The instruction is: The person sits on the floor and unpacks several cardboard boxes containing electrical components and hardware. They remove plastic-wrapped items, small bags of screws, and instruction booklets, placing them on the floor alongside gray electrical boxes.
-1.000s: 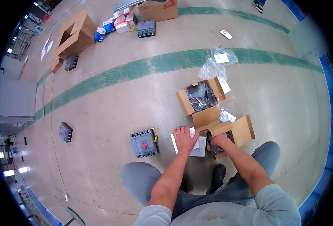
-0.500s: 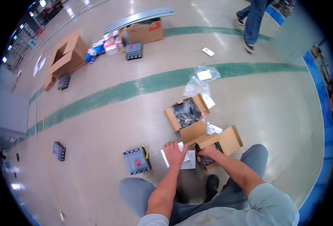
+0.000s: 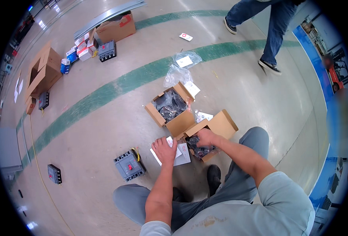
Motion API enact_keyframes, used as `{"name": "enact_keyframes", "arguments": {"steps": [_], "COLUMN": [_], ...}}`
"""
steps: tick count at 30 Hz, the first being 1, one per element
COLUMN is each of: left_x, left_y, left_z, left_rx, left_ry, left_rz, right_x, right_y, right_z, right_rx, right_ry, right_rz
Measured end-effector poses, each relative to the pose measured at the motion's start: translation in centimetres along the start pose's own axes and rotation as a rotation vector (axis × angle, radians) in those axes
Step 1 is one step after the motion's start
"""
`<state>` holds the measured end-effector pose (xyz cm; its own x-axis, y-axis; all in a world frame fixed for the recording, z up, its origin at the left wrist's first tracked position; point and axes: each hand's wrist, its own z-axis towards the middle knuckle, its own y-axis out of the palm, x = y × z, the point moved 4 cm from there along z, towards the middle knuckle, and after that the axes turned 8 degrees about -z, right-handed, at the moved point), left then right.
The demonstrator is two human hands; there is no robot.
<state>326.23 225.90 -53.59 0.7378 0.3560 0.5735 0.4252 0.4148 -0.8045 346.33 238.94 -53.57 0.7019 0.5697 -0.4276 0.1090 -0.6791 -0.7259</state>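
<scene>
My left hand (image 3: 165, 150) lies over white leaflets (image 3: 184, 154) on the floor, its fingers spread and its thumb apart, with white showing between. To its right, my right hand (image 3: 206, 137) reaches into an open cardboard box (image 3: 225, 122). Its fingers curl down at the dark contents (image 3: 199, 151), which look wrapped in clear plastic; what they grip is hidden. Left of the leaflets sits a grey circuit breaker (image 3: 129, 165) with a red switch and yellow wires at its corner. Beyond the hands, a second open box (image 3: 187, 122) holds more plastic-wrapped dark pieces (image 3: 169, 105).
Clear plastic bags (image 3: 178, 75) and white papers (image 3: 191, 88) lie farther off. Other circuit breakers (image 3: 54, 174) are scattered on the left. Larger cartons (image 3: 46, 72) stand at the back, one under metal strips (image 3: 111, 15). Another person's legs (image 3: 274, 39) are at the upper right.
My view has shifted, so the floor things sit farther left and mostly higher. The other person has stepped nearer. My left hand stays on the leaflets and my right hand in the box.
</scene>
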Motion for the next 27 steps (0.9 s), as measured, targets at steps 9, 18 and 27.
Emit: {"name": "enact_keyframes", "arguments": {"steps": [9,18,27], "left_x": [0.0,-0.4,0.2], "left_y": [0.0,0.1,0.8], "left_z": [0.0,0.1,0.4], "left_rx": [-0.013,-0.049,-0.039], "left_ry": [-0.009,-0.047,0.023], "left_rz": [0.018,0.034,0.088], "right_x": [2.2,3.0,6.1], "right_y": [-2.5,-6.0,-8.4], "right_z": [0.0,0.7,0.9], "right_rx": [0.020,0.086,0.080], "right_ry": [-0.003,0.074,0.123], "right_rz": [0.246,0.260,0.594]}}
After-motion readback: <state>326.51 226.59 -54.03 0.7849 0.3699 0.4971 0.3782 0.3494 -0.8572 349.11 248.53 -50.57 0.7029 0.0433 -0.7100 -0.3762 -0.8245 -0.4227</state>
